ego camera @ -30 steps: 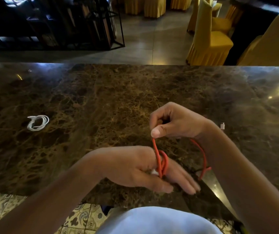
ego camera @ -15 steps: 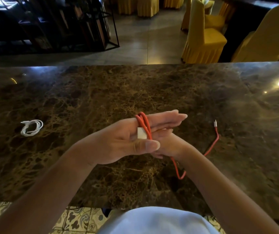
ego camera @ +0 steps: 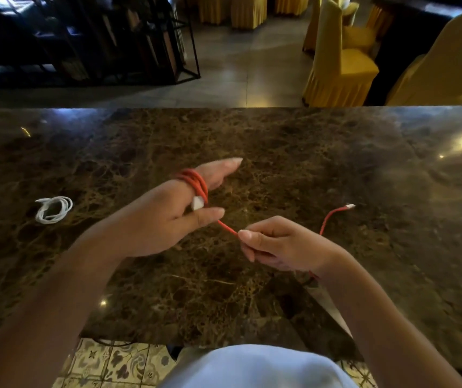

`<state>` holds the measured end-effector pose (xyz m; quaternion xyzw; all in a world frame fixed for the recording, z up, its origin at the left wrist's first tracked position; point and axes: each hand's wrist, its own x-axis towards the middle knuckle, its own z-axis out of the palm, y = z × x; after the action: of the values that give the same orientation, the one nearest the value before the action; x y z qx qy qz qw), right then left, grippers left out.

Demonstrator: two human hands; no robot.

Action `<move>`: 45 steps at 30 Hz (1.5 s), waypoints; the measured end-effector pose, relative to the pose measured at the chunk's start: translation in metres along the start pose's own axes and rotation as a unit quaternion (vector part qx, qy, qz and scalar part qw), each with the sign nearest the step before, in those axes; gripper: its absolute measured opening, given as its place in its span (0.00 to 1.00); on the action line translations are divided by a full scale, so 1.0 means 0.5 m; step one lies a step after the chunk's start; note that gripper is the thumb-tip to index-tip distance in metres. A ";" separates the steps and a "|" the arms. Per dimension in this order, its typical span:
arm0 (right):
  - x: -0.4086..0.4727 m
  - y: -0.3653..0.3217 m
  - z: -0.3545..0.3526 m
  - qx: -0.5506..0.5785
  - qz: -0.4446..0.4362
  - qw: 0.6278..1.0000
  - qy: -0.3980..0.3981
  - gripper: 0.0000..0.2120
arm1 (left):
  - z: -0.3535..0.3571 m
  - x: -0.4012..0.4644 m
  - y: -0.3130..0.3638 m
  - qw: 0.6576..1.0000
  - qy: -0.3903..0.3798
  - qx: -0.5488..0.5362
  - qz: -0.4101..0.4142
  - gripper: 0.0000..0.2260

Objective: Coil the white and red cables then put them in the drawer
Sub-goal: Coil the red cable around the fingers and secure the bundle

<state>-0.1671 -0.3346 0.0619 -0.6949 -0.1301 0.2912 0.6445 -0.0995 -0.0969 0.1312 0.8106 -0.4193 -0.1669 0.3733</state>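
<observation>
The red cable (ego camera: 196,182) is wound in several loops around the straight fingers of my left hand (ego camera: 168,217), held above the middle of the table. Its white plug (ego camera: 197,203) sits between my thumb and the fingers, pinned there. A short taut stretch of red cable runs from the loops to my right hand (ego camera: 277,245), which pinches it between thumb and curled fingers. The loose tail rises behind my right hand and ends in a small white connector (ego camera: 350,205) near the tabletop. The white cable (ego camera: 53,210) lies coiled on the table at the left. No drawer is in view.
The dark brown marble table (ego camera: 280,149) spans the view, with its near edge just in front of me. Yellow-covered chairs (ego camera: 339,63) stand beyond the far edge at the right, and a black metal shelf (ego camera: 129,40) at the back left. Patterned floor tiles show below the table.
My right hand has come out from under the left and drawn the cable out to the right. The loops on my left fingers have grown and the loose tail is shorter.
</observation>
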 end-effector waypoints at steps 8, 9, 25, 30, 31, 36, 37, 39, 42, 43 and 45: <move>-0.055 -0.165 0.004 -0.464 -0.056 0.883 0.040 0.12 | 0.055 0.022 -0.010 0.983 -0.059 0.171 -0.016 0.29; -0.054 -0.176 0.013 -0.530 -0.039 0.846 0.045 0.11 | 0.055 0.029 -0.010 0.984 -0.062 0.167 -0.023 0.28; -0.006 -0.191 -0.044 -0.262 -0.174 0.944 -0.096 0.14 | 0.077 0.047 0.102 0.938 -0.340 -0.067 -0.021 0.16; 0.042 -0.118 -0.059 0.018 -0.189 0.977 -0.102 0.18 | 0.065 0.050 0.125 0.967 -0.231 -0.092 0.054 0.23; 0.049 -0.105 -0.060 0.059 -0.185 0.977 -0.087 0.20 | 0.061 0.049 0.123 0.975 -0.196 -0.088 0.061 0.24; 0.079 -0.033 -0.072 0.159 -0.150 0.976 0.019 0.28 | 0.059 0.037 0.103 0.989 -0.099 -0.094 0.061 0.27; 0.082 -0.017 -0.071 0.182 -0.126 0.974 0.046 0.24 | 0.059 0.035 0.099 0.988 -0.087 -0.111 0.059 0.28; 0.082 0.015 -0.061 0.185 -0.084 0.974 0.096 0.07 | 0.059 0.032 0.089 0.987 -0.071 -0.135 0.054 0.30; 0.083 0.041 -0.035 0.193 -0.063 0.975 0.088 0.17 | 0.064 0.031 0.075 0.988 -0.064 -0.134 0.043 0.36; 0.081 0.041 -0.027 0.213 -0.067 0.973 0.056 0.13 | 0.065 0.033 0.073 0.988 -0.056 -0.136 0.044 0.36; 0.080 0.049 -0.017 0.237 -0.082 0.968 0.011 0.13 | 0.066 0.037 0.068 0.987 -0.039 -0.149 0.043 0.37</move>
<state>-0.1352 -0.3225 0.0284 -0.5123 -0.1066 0.2525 0.8139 -0.1264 -0.1397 0.1353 0.7200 -0.4382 -0.2430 0.4802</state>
